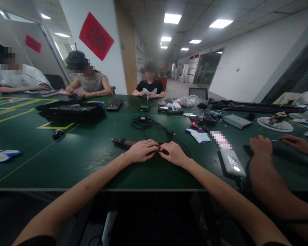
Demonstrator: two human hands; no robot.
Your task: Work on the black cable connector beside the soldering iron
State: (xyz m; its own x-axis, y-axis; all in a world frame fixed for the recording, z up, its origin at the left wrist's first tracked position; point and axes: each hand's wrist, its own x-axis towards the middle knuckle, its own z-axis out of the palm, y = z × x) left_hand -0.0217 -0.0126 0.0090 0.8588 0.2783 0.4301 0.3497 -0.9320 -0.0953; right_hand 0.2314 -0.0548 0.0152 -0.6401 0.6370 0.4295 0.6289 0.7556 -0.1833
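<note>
Our left hand (143,150) and right hand (173,153) meet at the dark tool (124,141), centre of the frame; what the bent fingers grip, we cannot tell. Tangled cable (165,130) could snag, pulling the tool askew.

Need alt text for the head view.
Left hand and right hand meet at one end of a dark cylindrical tool on a green table. Beyond lie a looped black cable and black tray; other people sit around.
</note>
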